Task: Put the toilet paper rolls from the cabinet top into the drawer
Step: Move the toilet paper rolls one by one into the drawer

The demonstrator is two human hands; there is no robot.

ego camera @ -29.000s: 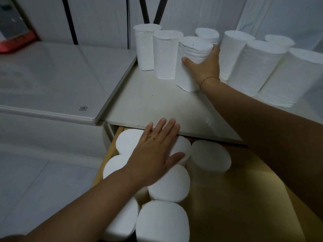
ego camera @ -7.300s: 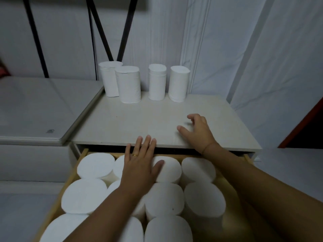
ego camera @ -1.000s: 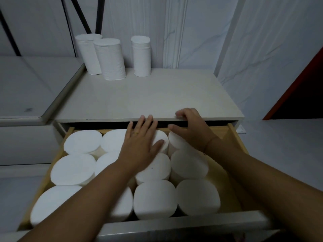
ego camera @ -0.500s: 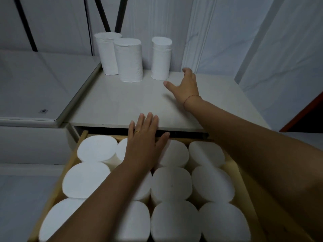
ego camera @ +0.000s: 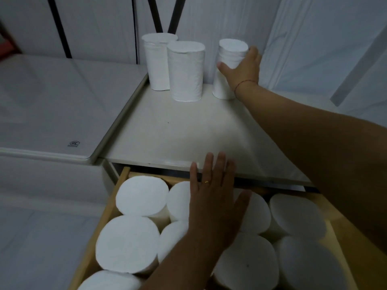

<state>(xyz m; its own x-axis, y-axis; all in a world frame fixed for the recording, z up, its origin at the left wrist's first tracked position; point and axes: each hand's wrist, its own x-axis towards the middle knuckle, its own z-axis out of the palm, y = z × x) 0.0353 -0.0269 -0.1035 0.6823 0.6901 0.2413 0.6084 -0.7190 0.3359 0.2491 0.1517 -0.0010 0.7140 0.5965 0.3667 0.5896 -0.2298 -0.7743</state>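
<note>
Three white toilet paper rolls stand upright at the back of the pale cabinet top (ego camera: 178, 139). My right hand (ego camera: 243, 70) wraps around the right roll (ego camera: 229, 53), which still stands on the top. The middle roll (ego camera: 186, 72) and the left roll (ego camera: 156, 63) stand untouched beside it. Below, the open wooden drawer (ego camera: 117, 191) holds several rolls on end, such as one at its back left (ego camera: 142, 195). My left hand (ego camera: 213, 201) lies flat, fingers spread, on the rolls in the drawer's middle.
A white appliance lid (ego camera: 52, 105) adjoins the cabinet on the left at the same height. Pale wall panels with dark straps (ego camera: 165, 15) stand close behind the rolls. A white floor (ego camera: 41, 248) lies left of the drawer.
My right hand has reached further back and closed around the right roll. My left hand stays flat on the drawer's rolls. The view has moved closer.
</note>
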